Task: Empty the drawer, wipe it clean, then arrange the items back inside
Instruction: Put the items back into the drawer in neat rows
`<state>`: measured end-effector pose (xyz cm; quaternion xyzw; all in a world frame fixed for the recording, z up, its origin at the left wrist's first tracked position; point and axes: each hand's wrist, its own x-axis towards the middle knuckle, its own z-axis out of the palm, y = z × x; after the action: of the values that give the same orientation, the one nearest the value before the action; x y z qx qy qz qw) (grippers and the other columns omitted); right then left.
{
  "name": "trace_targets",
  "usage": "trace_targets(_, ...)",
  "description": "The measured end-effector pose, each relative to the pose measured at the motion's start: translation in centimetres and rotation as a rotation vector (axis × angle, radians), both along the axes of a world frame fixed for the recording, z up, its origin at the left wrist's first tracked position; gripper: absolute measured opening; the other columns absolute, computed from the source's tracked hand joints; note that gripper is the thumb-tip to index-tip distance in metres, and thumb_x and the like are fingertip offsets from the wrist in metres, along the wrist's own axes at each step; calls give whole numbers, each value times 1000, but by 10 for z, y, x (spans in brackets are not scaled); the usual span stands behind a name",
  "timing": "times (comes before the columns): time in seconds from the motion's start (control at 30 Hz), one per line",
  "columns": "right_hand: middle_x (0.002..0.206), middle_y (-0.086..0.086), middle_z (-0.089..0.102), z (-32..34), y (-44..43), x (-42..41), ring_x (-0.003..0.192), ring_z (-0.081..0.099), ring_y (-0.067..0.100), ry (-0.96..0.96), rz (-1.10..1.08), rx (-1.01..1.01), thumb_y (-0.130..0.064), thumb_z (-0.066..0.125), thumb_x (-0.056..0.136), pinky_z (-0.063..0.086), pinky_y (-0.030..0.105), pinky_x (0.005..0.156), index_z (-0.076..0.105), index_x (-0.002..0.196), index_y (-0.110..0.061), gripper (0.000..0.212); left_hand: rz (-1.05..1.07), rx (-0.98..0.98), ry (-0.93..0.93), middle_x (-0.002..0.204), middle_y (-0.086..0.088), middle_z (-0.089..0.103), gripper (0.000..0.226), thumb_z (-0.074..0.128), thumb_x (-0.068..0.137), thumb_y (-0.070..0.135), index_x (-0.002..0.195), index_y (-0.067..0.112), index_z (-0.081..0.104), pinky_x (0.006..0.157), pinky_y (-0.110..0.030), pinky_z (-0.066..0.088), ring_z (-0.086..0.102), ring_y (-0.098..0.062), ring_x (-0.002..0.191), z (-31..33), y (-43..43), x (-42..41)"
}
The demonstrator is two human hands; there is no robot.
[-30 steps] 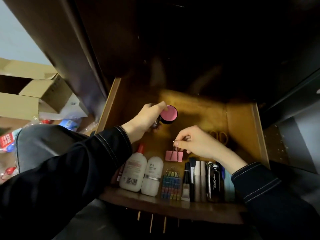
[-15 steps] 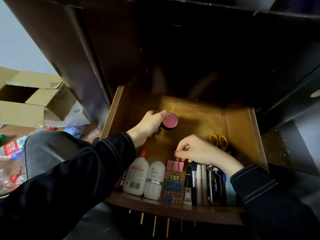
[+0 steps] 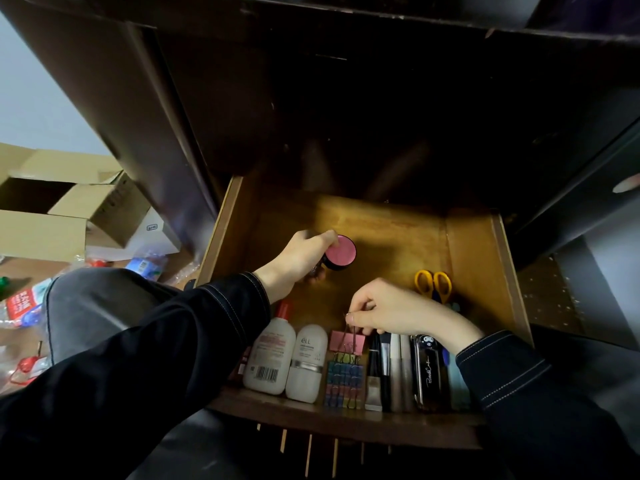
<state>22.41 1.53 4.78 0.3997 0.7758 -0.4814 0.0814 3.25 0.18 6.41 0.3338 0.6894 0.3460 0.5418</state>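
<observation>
Drawer open, both hands inside: left hand curled round black jar with pink top; can't tell if the jar rests on the wood. Right hand pinches wire handle of pink binder clip between thumb and forefinger, clip body just below the fingertips, right behind row of small coloured clips. Left of that pinch sit two white bottles, right of it brushes and black case; yellow-handled scissors lie just beyond the knuckles.
</observation>
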Motion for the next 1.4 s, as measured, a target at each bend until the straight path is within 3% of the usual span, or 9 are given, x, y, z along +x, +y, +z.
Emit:
trace_targets(0.23,78,-1,72,4,-2,-1,64,62,9,-8,67,70,-43,63,93,53,40,66,74,82,-24,25,7,-9,-13,77,-8,57,22,58,92,35,103,16,54,42,-23,37,52,-15,47,-3,0,1)
trace_targets(0.43,92,-8,72,11,-1,0,80,65,8,-21,115,81,-44,62,94,53,35,75,75,94,-23,25,7,-6,-16,82,-9,57,36,57,92,35,116,9,54,44,-24,37,52,-17,50,-3,1,-1)
trace_targets(0.57,89,-11,75,21,15,13,76,69,5,78,-170,61,-40,59,97,56,23,59,71,93,-31,16,5,-15,-8,78,-9,55,33,59,92,34,112,8,55,44,-24,36,52,-19,53,-4,2,-2)
trace_targets(0.7,91,-7,73,25,27,22,77,69,9,215,-517,164,-32,58,100,55,23,61,66,104,-27,10,-41,14,-65,72,-3,52,18,65,90,26,92,9,59,43,-24,34,51,-20,50,-2,0,1)
trace_targets(0.77,100,-6,70,26,26,21,81,71,12,258,-568,141,-32,60,99,58,26,64,63,115,-24,18,-114,50,-107,69,-1,52,17,67,88,24,82,10,60,44,-24,32,50,-22,53,0,-3,3)
trace_targets(0.87,109,-5,68,29,24,16,83,72,13,288,-561,58,-34,64,97,60,28,67,59,125,-24,30,-217,77,-94,73,-5,59,23,69,88,29,90,6,68,46,-25,34,51,-23,60,5,-7,5)
trace_targets(1.1,109,-1,70,33,25,15,82,71,10,307,-603,-9,-24,74,90,57,22,62,68,118,-21,29,-233,111,-47,81,-9,69,26,68,91,33,99,8,71,43,-24,34,52,-20,57,0,-6,8)
trace_targets(1.27,103,-2,69,32,36,30,81,65,11,147,-600,130,-21,68,90,51,21,59,67,105,-28,17,-133,81,18,70,-4,72,15,60,95,18,96,6,68,41,-21,33,49,-17,45,-12,-2,4)
trace_targets(1.4,98,-11,63,25,35,39,94,61,13,-229,-385,274,-25,65,88,55,37,82,64,100,-33,14,-147,89,6,66,-2,71,13,57,95,14,94,6,68,39,-21,34,50,-14,42,-14,-1,2)
